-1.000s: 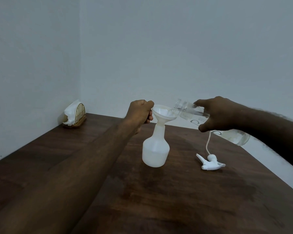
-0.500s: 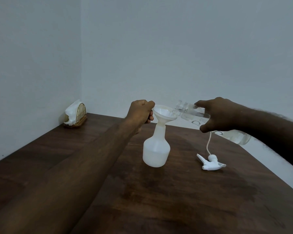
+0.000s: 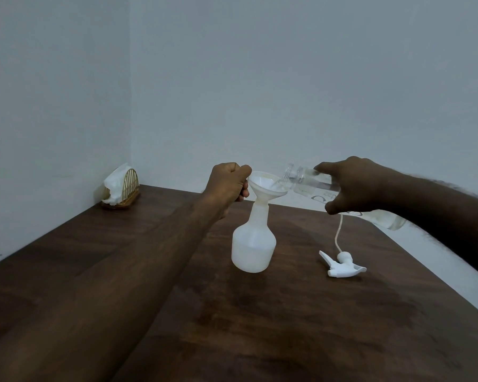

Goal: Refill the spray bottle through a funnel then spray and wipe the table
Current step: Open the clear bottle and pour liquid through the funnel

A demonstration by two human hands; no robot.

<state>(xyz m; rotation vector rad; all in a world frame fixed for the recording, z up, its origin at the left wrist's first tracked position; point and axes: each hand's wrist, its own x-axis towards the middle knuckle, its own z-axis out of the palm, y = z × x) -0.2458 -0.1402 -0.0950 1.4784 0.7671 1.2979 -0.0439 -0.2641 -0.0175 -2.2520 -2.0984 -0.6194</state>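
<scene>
One view only: a wide-angle camera worn on the head. We look forward and somewhat down across the dark wooden table [image 3: 287, 326] into the room corner, which falls left of centre, beside the napkin holder [image 3: 121, 187]. Walls [image 3: 287, 78] fill the upper half, table the lower. We sit near: both forearms run in from the bottom-left and right edges. The left hand [image 3: 228, 183] grips the funnel [image 3: 265, 184] and the right hand [image 3: 353, 186] holds the clear bottle [image 3: 309, 183] at mid-frame.

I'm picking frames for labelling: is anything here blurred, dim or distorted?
Head view: dim, even light; spray bottle, funnel and trigger head are sharp; the clear bottle in the right hand nearly vanishes against the pale wall; the wide-angle lens swells the left forearm near the lower edge.
</scene>
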